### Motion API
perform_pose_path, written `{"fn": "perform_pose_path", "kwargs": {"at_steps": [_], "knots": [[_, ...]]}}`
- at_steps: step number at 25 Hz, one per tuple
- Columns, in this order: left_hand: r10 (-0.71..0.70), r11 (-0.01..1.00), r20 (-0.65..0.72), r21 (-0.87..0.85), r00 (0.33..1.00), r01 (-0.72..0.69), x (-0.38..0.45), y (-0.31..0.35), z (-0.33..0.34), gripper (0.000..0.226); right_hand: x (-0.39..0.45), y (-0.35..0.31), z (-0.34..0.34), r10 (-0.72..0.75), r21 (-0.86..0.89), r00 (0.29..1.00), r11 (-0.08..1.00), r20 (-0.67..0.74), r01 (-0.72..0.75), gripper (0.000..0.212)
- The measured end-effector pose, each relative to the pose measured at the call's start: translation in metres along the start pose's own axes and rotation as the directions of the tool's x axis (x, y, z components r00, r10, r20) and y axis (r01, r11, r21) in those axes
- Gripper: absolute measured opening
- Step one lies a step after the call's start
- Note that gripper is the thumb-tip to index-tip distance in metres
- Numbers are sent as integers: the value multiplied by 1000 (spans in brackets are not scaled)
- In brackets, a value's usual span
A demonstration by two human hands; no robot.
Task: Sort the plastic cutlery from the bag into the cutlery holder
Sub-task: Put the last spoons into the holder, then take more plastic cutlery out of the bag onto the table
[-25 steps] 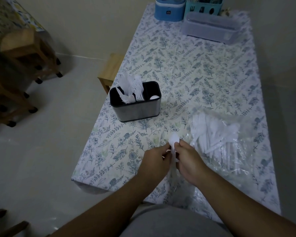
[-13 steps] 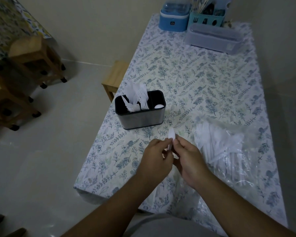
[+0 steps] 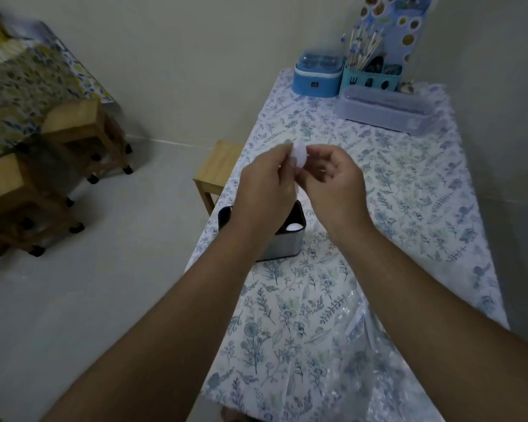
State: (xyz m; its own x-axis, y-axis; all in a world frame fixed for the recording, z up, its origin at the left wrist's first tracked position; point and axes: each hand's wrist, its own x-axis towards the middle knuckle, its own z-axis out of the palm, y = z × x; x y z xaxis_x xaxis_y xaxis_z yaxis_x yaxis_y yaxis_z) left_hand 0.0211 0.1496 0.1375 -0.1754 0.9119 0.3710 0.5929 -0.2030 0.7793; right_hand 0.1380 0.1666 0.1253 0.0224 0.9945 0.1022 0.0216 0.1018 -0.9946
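Raised hands now hide cutlery holder.

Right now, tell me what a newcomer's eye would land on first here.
First the two hands, left hand and right hand, raised mid-picture, pinching a white spoon between them. Just below them stands the holder, mostly hidden by the left wrist, with one white spoon bowl showing inside. The clear bag lies at the table's near right edge.
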Motion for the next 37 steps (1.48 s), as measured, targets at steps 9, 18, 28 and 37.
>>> {"fn": "perform_pose_path", "kwargs": {"at_steps": [9, 18, 28, 37], "knots": [[-142, 956, 129, 275, 982, 102, -19, -20, 15, 31, -13, 60, -22, 175, -354, 980, 926, 95, -131, 33], [200, 969, 823, -85, 531, -234, -226, -55, 104, 34, -200, 146, -189, 222, -865, 969, 501, 110, -17, 15], [112, 771, 772, 330, 626, -545, -215, -67, 141, 69, -289, 175, -209, 378, -924, 917, 381, 125, -31, 60], [-14, 834, 812, 331, 583, -441, -277, -88, 79, 57, -240, 162, -144, 488, -906, 850, 421, 199, -29, 22]]}}
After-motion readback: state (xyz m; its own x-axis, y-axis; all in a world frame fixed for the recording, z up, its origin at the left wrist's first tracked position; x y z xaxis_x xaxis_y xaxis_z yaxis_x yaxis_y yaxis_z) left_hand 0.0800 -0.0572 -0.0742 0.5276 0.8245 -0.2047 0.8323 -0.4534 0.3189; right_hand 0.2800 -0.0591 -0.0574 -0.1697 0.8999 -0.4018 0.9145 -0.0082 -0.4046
